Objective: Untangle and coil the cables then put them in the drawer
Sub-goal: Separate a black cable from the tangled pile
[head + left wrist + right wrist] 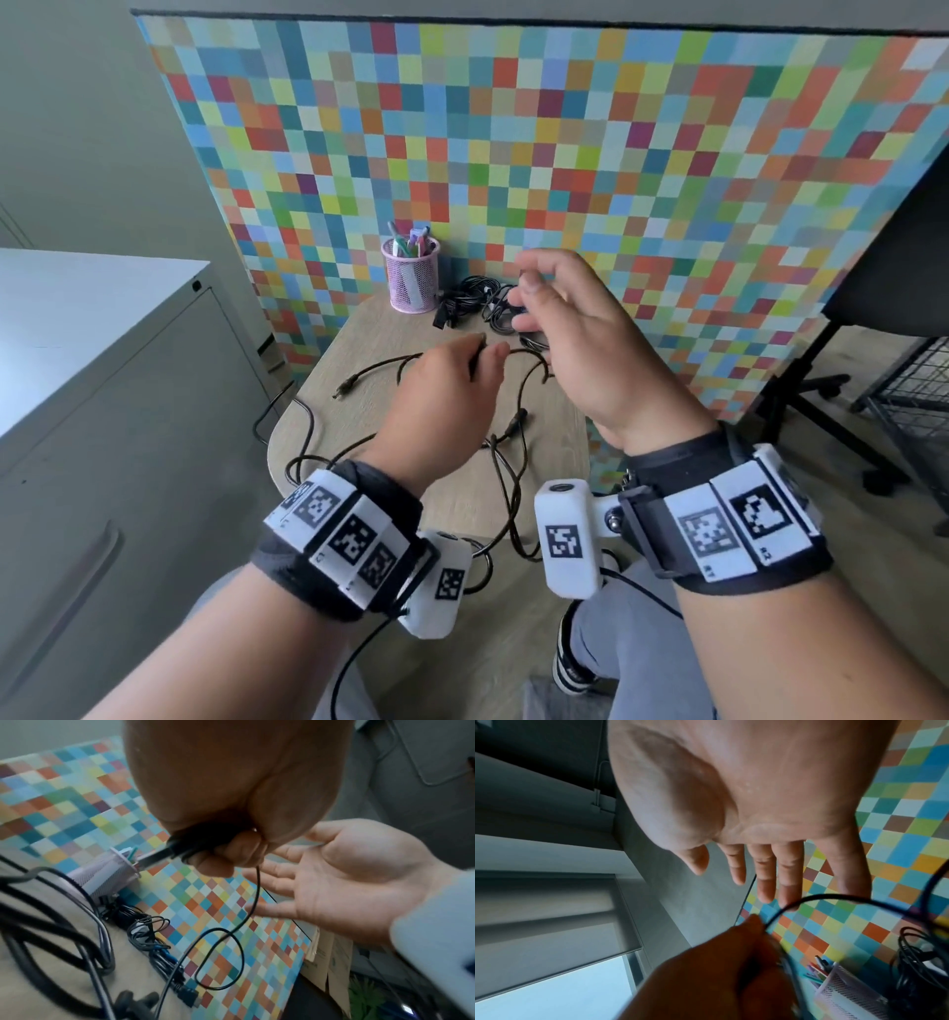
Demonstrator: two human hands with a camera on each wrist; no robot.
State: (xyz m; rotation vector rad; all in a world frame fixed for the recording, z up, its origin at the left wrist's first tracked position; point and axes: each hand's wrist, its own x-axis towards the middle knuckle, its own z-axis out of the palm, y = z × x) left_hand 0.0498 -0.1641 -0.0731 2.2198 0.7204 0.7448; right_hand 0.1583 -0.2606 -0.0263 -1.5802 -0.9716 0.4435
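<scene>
Several black cables lie loosely tangled on a small wooden table, and a denser bundle of cables sits at the back. My left hand grips a thin black cable by its USB plug; the cable hangs below the fist in a loop. My right hand hovers just right of it, above the bundle, palm open and fingers straight, holding nothing. In the right wrist view the cable arcs past the fingertips from the left hand.
A pink mesh pen cup stands at the table's back left, against a multicoloured checked panel. A grey cabinet with shut drawer fronts is to the left. An office chair and a wire basket stand on the right.
</scene>
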